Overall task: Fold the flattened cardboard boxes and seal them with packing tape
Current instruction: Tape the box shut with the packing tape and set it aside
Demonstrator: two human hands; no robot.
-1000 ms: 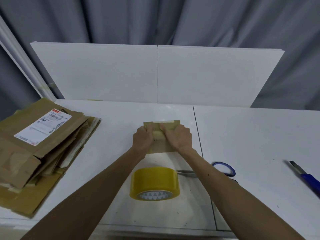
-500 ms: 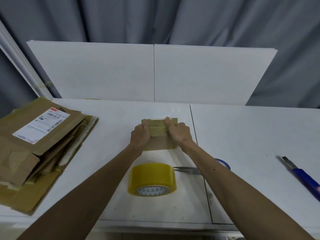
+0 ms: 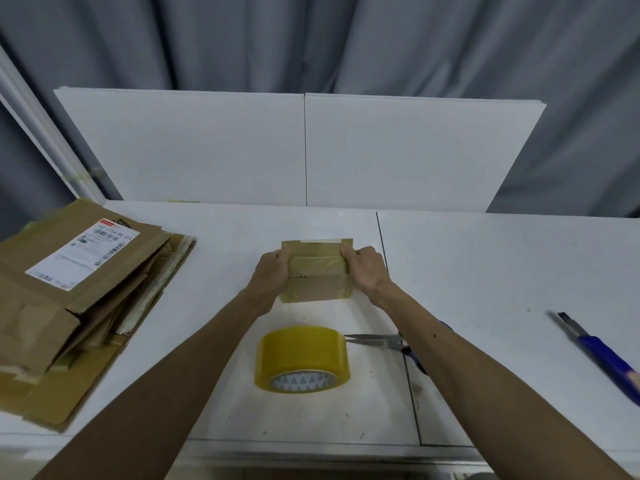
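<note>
- Centrally, a small cardboard box point(image 3: 317, 271) rests on the white table point(image 3: 485, 271), just left of the dark seam between two tabletop slabs. It is brown and rectangular, with glossy clear tape over its upper face and a pale strip along its far edge.
- The left hand point(image 3: 270, 275) grips the box's left side, fingers curled round the edge.
- The right hand point(image 3: 367, 268) grips the box's right side in the same way, thumb on the upper face.
- A tape roll point(image 3: 301, 358) lies flat near of the box, apart from it, between the two forearms. It is a thick yellow translucent cylinder with a white core printed with triangles.
- Scissors point(image 3: 381, 341) lie right of the roll, metal blade tips just beside it. The blue handles are partly hidden under the right forearm.
- A utility knife point(image 3: 602, 355), slim with a blue handle, lies at an angle at the far right, well apart from the box.
- A stack of flattened boxes point(image 3: 69, 323) fills the left side: brown, creased, with ragged layered edges. A white shipping label point(image 3: 83, 254) with barcodes is on the top sheet.
- Smooth tabletop runs from the box's far edge to the upright white panels point(image 3: 207, 147), and from the seam rightward to the knife.
- A grey pleated curtain point(image 3: 311, 39) hangs behind the panels.
</note>
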